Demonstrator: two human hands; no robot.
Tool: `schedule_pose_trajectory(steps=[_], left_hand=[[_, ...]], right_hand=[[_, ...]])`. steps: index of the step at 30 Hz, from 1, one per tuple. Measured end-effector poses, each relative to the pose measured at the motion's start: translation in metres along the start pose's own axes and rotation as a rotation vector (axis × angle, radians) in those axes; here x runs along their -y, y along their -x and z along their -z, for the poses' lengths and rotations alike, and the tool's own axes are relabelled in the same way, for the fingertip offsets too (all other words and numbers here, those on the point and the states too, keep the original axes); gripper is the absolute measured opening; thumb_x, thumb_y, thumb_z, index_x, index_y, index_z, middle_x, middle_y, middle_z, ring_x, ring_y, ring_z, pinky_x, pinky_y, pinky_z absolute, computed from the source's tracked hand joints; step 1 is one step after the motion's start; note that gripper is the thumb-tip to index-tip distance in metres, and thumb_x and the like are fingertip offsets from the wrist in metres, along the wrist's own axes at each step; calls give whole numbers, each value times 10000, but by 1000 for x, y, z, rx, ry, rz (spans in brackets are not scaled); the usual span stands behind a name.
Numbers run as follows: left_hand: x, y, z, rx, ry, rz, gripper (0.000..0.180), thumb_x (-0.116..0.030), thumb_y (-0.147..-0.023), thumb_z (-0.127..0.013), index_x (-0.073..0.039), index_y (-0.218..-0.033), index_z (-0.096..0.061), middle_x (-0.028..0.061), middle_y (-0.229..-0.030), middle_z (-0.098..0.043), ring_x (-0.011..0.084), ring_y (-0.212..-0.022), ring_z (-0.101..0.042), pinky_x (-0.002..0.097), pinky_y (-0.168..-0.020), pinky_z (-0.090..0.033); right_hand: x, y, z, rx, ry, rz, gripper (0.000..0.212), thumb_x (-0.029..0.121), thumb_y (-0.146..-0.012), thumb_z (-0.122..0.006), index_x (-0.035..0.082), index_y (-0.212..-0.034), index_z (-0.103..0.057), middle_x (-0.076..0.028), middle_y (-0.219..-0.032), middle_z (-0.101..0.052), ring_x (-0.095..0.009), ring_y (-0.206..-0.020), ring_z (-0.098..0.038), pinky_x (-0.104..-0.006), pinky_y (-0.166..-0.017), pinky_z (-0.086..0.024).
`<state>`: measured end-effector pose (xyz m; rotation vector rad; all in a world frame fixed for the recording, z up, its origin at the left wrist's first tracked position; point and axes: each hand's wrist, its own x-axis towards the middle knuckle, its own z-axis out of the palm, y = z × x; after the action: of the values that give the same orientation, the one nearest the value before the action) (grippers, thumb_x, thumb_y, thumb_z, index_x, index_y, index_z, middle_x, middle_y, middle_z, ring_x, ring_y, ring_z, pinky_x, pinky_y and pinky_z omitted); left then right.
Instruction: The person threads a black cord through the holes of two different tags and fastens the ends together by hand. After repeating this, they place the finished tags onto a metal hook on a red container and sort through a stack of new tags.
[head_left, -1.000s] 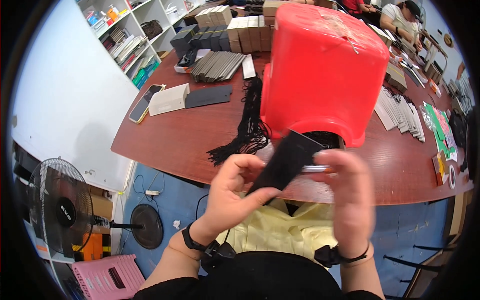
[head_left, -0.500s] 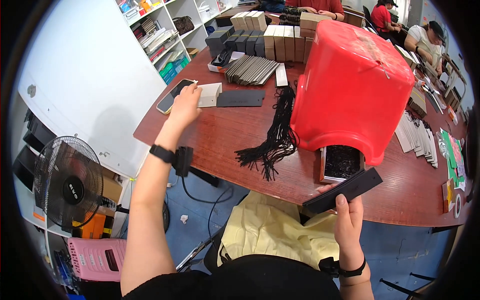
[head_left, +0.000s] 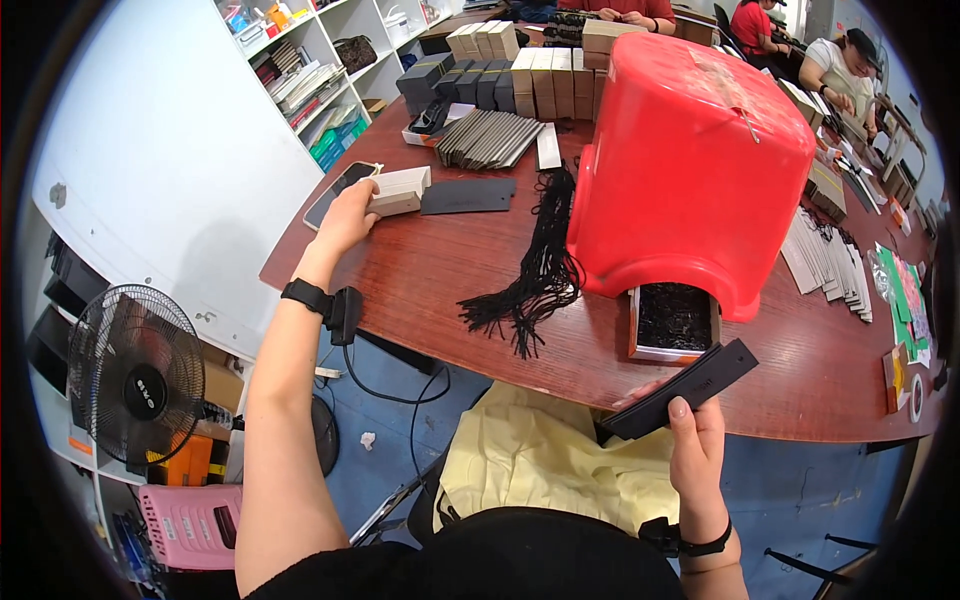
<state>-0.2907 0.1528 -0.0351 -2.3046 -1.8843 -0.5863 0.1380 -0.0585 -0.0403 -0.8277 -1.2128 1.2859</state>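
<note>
My left hand (head_left: 348,215) reaches far out to the left of the brown table (head_left: 440,270) and rests against a small beige box (head_left: 399,190), next to a dark phone (head_left: 338,192). Whether its fingers grip the box is unclear. My right hand (head_left: 697,437) is low by the table's near edge, closed around a long flat black box (head_left: 682,387) that tilts up to the right. A bundle of black tassel cords (head_left: 535,275) lies between the hands, beside a big overturned red plastic stool (head_left: 690,165).
A small open box of black items (head_left: 673,320) sits under the stool's rim. Rows of beige and dark boxes (head_left: 510,75) and a flat black card (head_left: 468,196) lie farther back. White card stacks (head_left: 828,255) are at right. A floor fan (head_left: 135,375) stands at left. Other people sit at the far end.
A second ago both hands held the black box close in front. My left hand let go and reached out to the beige box; my right hand lowered the black box.
</note>
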Motion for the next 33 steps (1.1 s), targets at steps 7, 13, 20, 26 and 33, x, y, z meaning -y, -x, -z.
schedule_pose_trajectory(steps=[7, 13, 20, 26, 33], left_hand=[[-3, 16, 34, -64, 753, 355, 244, -116, -792, -574, -32, -1008, -498, 53, -963, -559, 132, -850, -541, 266, -728, -434], [-132, 50, 8, 353, 2275, 346, 323, -224, -884, -432, 8, -1108, -409, 110, -1005, -493, 199, -909, -514, 353, -758, -458], [-249, 67, -1, 376, 2146, 436, 265, -101, -782, -590, -30, -1000, -458, 40, -817, -506, 130, -704, -501, 246, -592, -427], [-291, 61, 17, 253, 1943, 278, 313, -31, -706, -663, -16, -964, -486, 51, -830, -572, 122, -703, -562, 258, -637, -469], [-312, 53, 17, 40, 1890, 155, 263, 44, -715, -626, 16, -947, -504, 84, -855, -599, 137, -747, -586, 281, -669, -495]], right_hand=[[0, 3, 3, -79, -58, -31, 175, 119, -882, -375, -13, -996, -389, -150, -836, -557, -241, -777, -581, -347, -736, -467], [11, 0, 10, -109, -404, -301, 213, 88, -806, -480, 7, -970, -371, -124, -660, -503, -210, -489, -534, -301, -447, -453], [28, -13, 6, -54, 93, -177, 499, -63, -687, -613, 9, -1084, -319, -60, -725, -500, -111, -491, -515, -216, -437, -442], [53, -31, 25, -159, 116, -108, 370, -72, -702, -597, 12, -975, -362, -63, -764, -523, -102, -581, -556, -216, -486, -468], [72, -52, 26, -279, 102, 145, 211, -36, -704, -619, -67, -900, -546, -125, -817, -611, -158, -672, -608, -247, -608, -506]])
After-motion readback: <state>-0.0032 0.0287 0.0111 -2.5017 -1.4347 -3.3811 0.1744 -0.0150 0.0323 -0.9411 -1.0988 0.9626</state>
